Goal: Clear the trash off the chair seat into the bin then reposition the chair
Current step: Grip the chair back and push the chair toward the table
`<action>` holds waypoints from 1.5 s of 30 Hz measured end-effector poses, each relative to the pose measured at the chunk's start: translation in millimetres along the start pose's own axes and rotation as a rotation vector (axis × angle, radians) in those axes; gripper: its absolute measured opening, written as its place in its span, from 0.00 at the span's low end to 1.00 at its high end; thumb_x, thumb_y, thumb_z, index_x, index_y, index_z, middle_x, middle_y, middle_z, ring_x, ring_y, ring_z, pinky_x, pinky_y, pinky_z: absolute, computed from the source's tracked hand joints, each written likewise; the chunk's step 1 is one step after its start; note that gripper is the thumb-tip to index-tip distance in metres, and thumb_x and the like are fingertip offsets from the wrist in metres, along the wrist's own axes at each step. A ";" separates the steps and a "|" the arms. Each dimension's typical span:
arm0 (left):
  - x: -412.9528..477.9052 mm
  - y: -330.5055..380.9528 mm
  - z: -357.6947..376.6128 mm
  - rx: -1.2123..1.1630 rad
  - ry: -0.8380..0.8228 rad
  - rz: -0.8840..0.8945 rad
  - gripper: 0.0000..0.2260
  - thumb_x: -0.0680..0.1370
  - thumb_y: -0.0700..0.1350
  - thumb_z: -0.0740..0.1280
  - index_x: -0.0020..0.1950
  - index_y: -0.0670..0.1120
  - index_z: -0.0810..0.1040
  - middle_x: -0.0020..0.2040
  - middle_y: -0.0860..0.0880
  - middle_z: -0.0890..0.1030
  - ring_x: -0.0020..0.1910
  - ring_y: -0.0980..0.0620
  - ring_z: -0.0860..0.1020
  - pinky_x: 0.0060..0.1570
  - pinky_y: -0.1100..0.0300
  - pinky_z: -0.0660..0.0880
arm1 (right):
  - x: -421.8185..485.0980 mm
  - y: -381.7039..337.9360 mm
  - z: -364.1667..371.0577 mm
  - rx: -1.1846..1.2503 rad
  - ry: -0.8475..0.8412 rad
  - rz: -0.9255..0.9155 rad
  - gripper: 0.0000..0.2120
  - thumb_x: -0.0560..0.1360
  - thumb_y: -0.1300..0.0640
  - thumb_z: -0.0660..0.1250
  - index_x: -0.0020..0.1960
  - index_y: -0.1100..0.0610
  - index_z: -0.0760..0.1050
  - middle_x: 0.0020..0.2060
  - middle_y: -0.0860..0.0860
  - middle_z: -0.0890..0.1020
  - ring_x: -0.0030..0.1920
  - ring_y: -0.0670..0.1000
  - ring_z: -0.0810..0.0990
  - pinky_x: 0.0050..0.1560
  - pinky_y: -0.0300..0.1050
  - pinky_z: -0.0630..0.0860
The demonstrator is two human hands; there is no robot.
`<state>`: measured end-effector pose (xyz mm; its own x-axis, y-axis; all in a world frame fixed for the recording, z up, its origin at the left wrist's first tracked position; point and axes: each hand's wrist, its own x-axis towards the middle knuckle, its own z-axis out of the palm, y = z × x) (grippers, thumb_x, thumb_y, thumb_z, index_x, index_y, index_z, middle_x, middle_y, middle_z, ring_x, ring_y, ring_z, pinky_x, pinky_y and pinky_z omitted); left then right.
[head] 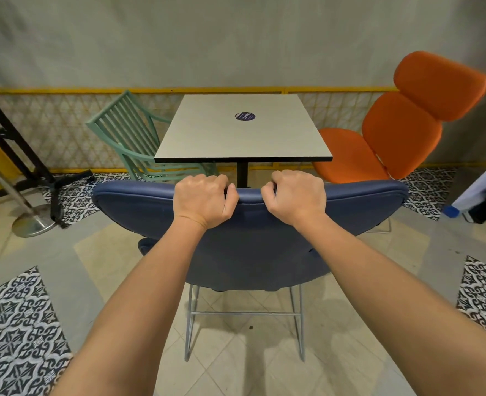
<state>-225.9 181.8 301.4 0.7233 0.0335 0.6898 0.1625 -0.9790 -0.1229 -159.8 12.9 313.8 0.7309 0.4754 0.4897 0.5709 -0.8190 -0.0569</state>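
Note:
A blue upholstered chair on thin metal legs stands right in front of me, its back towards me and facing a square table. My left hand grips the top edge of the backrest, fingers curled over it. My right hand grips the same edge a little to the right. The backrest hides the chair's seat. No trash and no bin are in view.
A mint green slatted chair stands left of the table, an orange lounge chair right of it. A black stand with a round metal base is at the left. A white and dark object lies at the right edge.

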 end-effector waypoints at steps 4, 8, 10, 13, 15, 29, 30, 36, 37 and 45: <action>4.5 -1.8 -1.5 -0.012 -0.025 -0.002 0.19 0.74 0.52 0.54 0.28 0.46 0.75 0.22 0.50 0.74 0.20 0.48 0.70 0.28 0.66 0.45 | 4.9 0.7 3.0 0.013 0.013 0.012 0.19 0.72 0.47 0.49 0.36 0.56 0.72 0.30 0.49 0.71 0.32 0.51 0.70 0.30 0.40 0.59; -2.7 -5.0 -2.8 -0.034 -0.063 -0.018 0.19 0.74 0.52 0.54 0.28 0.46 0.75 0.23 0.50 0.75 0.23 0.47 0.73 0.27 0.64 0.48 | -1.8 -4.1 1.4 0.024 0.015 0.016 0.21 0.73 0.46 0.49 0.36 0.57 0.74 0.30 0.50 0.73 0.33 0.52 0.74 0.30 0.42 0.67; -9.5 -11.8 -5.2 -0.027 -0.076 -0.043 0.21 0.75 0.54 0.54 0.29 0.46 0.76 0.25 0.49 0.76 0.24 0.46 0.74 0.27 0.63 0.49 | -7.8 -5.7 4.0 0.007 0.030 0.031 0.22 0.75 0.45 0.51 0.37 0.58 0.76 0.31 0.51 0.76 0.34 0.53 0.75 0.32 0.43 0.68; -18.5 -32.1 -12.9 -0.022 -0.083 -0.151 0.22 0.76 0.54 0.53 0.30 0.44 0.77 0.27 0.45 0.78 0.28 0.42 0.74 0.31 0.61 0.58 | -17.6 6.1 7.0 -0.033 0.095 0.079 0.25 0.75 0.43 0.50 0.36 0.58 0.78 0.32 0.53 0.80 0.36 0.54 0.76 0.36 0.46 0.66; -21.2 -45.3 -13.3 -0.040 -0.085 -0.208 0.22 0.76 0.53 0.52 0.31 0.43 0.76 0.28 0.43 0.78 0.29 0.42 0.72 0.35 0.57 0.63 | -20.7 18.3 8.7 -0.049 0.112 0.071 0.27 0.76 0.42 0.49 0.37 0.58 0.78 0.32 0.54 0.81 0.36 0.55 0.77 0.38 0.48 0.67; -3.8 -45.3 20.7 -0.009 0.080 -0.250 0.20 0.74 0.49 0.54 0.28 0.43 0.78 0.24 0.44 0.75 0.24 0.42 0.71 0.32 0.61 0.59 | 1.3 41.8 23.6 -0.074 0.263 0.032 0.25 0.74 0.44 0.51 0.32 0.57 0.78 0.26 0.53 0.78 0.28 0.53 0.74 0.34 0.42 0.60; -2.7 -45.6 22.3 -0.007 0.078 -0.250 0.20 0.74 0.49 0.54 0.28 0.43 0.78 0.24 0.44 0.75 0.24 0.42 0.71 0.32 0.61 0.59 | 3.5 42.6 24.6 -0.075 0.273 0.026 0.25 0.74 0.44 0.52 0.31 0.57 0.77 0.26 0.52 0.78 0.28 0.53 0.74 0.33 0.42 0.60; 9.8 -49.1 34.2 -0.017 0.056 -0.256 0.21 0.73 0.50 0.53 0.30 0.44 0.79 0.25 0.44 0.77 0.26 0.42 0.73 0.32 0.60 0.62 | 18.9 47.3 36.0 -0.076 0.291 0.014 0.25 0.74 0.44 0.52 0.32 0.57 0.78 0.27 0.52 0.79 0.28 0.53 0.75 0.34 0.41 0.60; 12.9 -50.6 36.8 -0.017 0.065 -0.255 0.21 0.73 0.50 0.53 0.30 0.44 0.79 0.25 0.44 0.76 0.25 0.41 0.72 0.32 0.60 0.62 | 22.7 47.9 38.8 -0.075 0.291 0.015 0.25 0.74 0.44 0.52 0.32 0.57 0.78 0.27 0.52 0.79 0.29 0.53 0.75 0.34 0.41 0.61; 42.1 -65.1 67.8 -0.005 0.095 -0.232 0.20 0.73 0.49 0.53 0.28 0.43 0.77 0.24 0.44 0.75 0.24 0.41 0.71 0.31 0.61 0.57 | 58.6 52.5 59.2 -0.067 0.289 0.029 0.25 0.74 0.44 0.51 0.33 0.58 0.78 0.28 0.53 0.79 0.29 0.54 0.76 0.33 0.42 0.65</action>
<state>-160.5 260.6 290.1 0.6008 0.2386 0.7629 0.3131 -0.9484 0.0501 -64.8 16.8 288.1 0.6046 0.3481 0.7164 0.5179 -0.8552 -0.0215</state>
